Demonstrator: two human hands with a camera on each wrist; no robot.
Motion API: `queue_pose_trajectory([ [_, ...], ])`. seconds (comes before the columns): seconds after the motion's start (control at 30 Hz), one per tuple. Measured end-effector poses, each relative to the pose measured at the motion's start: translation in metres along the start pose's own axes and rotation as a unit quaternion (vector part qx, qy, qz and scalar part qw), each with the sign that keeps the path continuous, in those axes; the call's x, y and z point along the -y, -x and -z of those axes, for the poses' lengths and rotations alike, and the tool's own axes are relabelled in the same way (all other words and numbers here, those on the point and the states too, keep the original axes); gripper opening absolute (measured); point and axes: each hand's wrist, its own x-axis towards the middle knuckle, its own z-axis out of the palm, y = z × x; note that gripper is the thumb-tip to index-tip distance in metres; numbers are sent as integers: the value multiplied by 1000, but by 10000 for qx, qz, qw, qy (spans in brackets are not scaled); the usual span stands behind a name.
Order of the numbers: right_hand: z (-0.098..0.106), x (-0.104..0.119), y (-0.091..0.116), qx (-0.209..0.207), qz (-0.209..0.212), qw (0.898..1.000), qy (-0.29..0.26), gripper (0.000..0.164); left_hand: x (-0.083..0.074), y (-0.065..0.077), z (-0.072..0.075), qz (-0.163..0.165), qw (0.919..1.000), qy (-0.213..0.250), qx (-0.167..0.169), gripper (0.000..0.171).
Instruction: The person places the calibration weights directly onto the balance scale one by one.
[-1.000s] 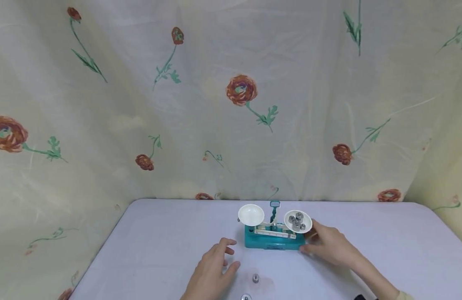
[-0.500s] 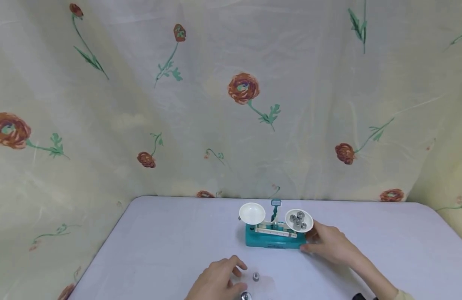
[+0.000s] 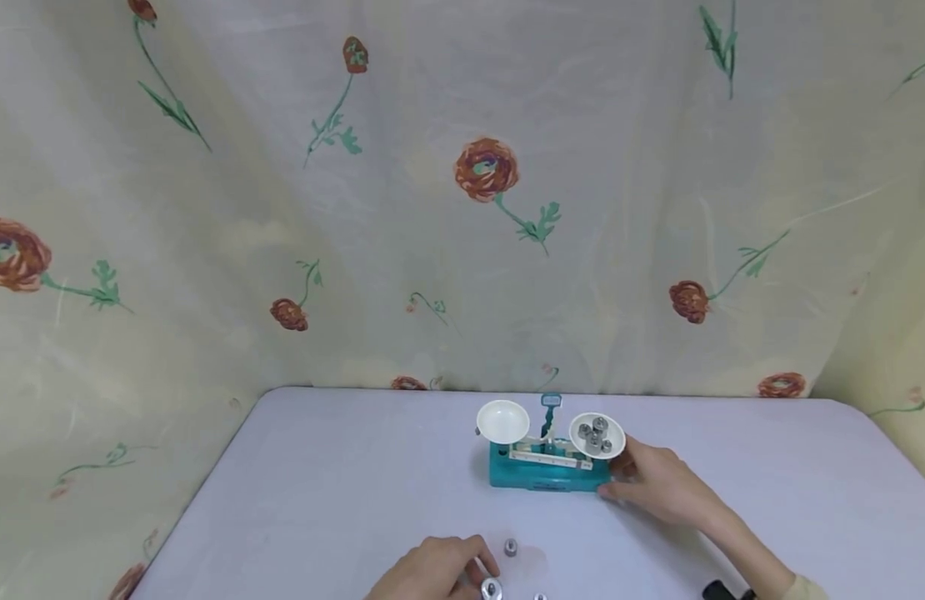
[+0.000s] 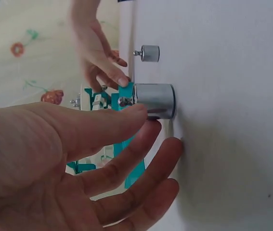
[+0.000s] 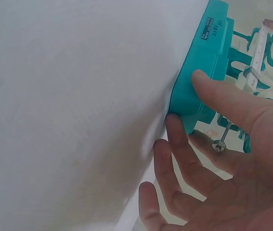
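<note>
A teal balance scale with two white pans stands on the table. Several metal weights sit in its right pan, while the left pan holds nothing. My right hand grips the right end of the scale's base, thumb on the front face. Near the front, my left hand is beside a large knobbed cylindrical weight. Its thumb and index tips lie close against that weight's edge, fingers loosely bent; whether they touch it is unclear.
A small weight stands beyond the large one, and another weight is cut off at the bottom edge. Near the right forearm shows a black object. A flowered curtain hangs behind the table.
My left hand has come down and nearer, from in front of the scale to the large weight. The right hand stays at the scale's base. The view has shifted slightly.
</note>
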Motion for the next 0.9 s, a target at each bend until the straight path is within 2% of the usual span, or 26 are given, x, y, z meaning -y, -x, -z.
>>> queue_pose_trajectory([
  [0.17,0,-2,-1,0,44,10000,6,78,-4,-3,-3,140,9996,-182,143,23],
  [0.37,0,-2,-1,17,5,10000,-17,77,-5,-8,-7,50,9981,-607,52,26],
  [0.6,1,-2,1,-10,56,10000,-41,76,0,-13,-8,-13,9975,-700,-27,26],
  [0.9,0,-2,1,26,-22,10000,-81,79,4,-15,-7,50,9959,-890,140,23],
])
